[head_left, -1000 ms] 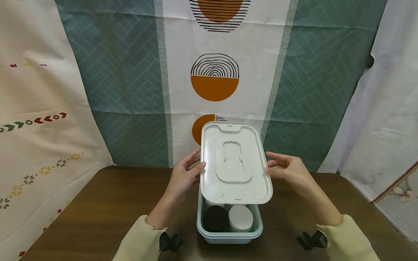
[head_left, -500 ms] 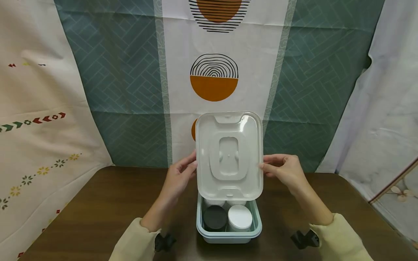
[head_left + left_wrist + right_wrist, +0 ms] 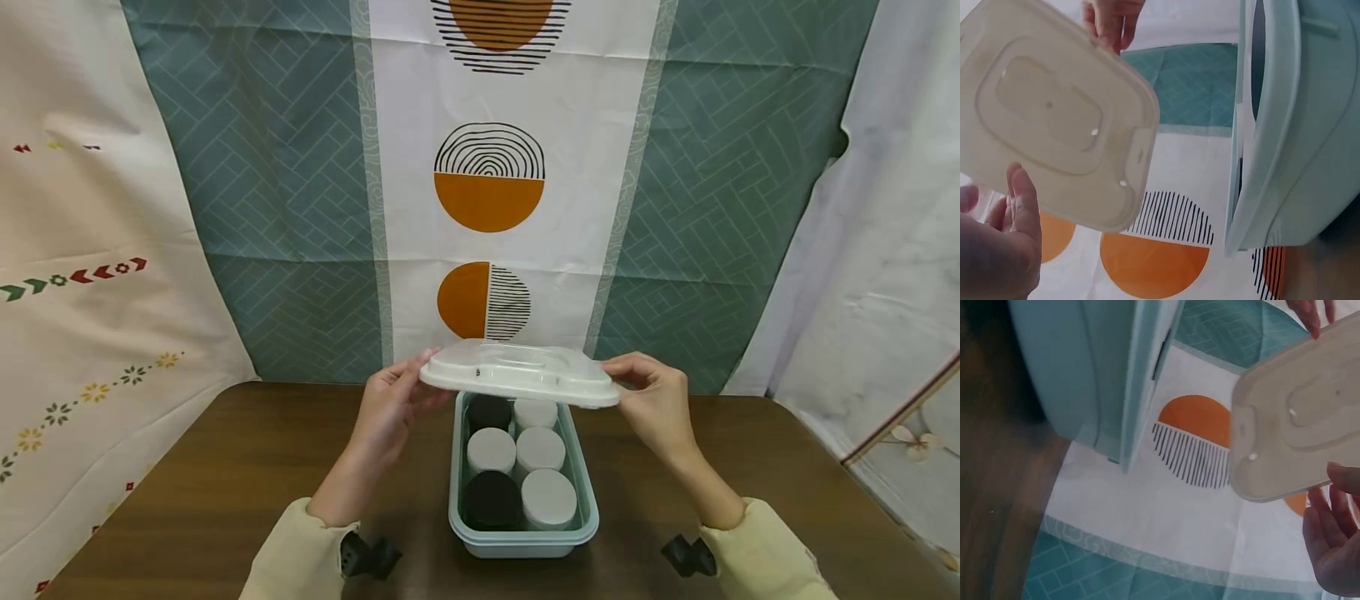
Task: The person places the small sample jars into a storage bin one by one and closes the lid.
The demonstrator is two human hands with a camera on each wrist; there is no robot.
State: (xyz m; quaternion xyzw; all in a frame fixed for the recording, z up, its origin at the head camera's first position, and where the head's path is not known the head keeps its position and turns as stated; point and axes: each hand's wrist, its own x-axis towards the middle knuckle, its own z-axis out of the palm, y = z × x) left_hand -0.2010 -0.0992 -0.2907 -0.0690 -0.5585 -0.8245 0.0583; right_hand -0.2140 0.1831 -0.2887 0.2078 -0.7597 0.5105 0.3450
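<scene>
Both hands hold a white plastic lid (image 3: 521, 372) by its side edges, above the far end of a pale green box (image 3: 525, 546). My left hand (image 3: 386, 408) pinches the left edge, and my right hand (image 3: 656, 408) pinches the right one. Nearly level, the lid is seen almost edge-on in the head view. Its underside, with a recessed middle, shows in the left wrist view beside the box wall (image 3: 1310, 144). Inside the box stand several round-topped cylinders in two columns: a black one (image 3: 492, 500) at near left, a white one (image 3: 549, 498) at near right.
The box stands on a dark brown wooden table (image 3: 285, 467). Behind the table hangs a patterned cloth (image 3: 487, 108) in white and green, with cream cloth (image 3: 90, 333) at left and white cloth (image 3: 847, 292) at right.
The lid has tipped from facing me, first slanted and then upright, to nearly level. Its near edge has risen off my view of the box, so the far cylinders now show.
</scene>
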